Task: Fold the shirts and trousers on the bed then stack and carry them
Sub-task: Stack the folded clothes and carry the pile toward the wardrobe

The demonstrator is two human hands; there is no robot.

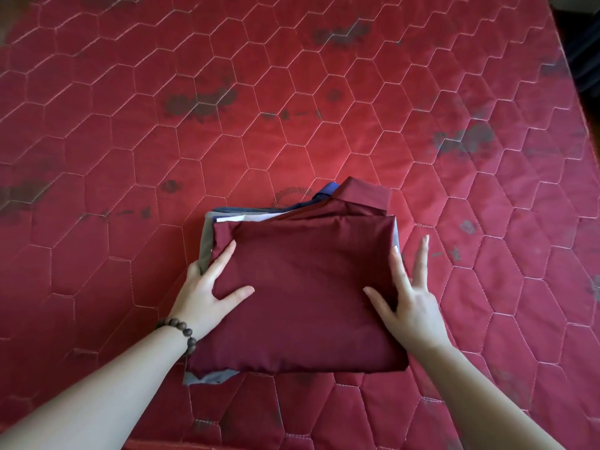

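A stack of folded clothes is seen lying near the front edge of a red quilted mattress, whose cover is stitched in hexagons and marked with dark patches. The stack is topped by a folded maroon shirt, its collar turned toward the far side. Beneath it, edges of a grey garment, a white one and a dark blue one are visible. The left hand is clasped on the stack's left side, the thumb laid on top and the fingers wrapped around the edge. A bracelet of brown beads is worn on that wrist. The right hand is held open against the right side, the thumb resting on the maroon cloth and the fingers spread; no firm grasp can be made out there.
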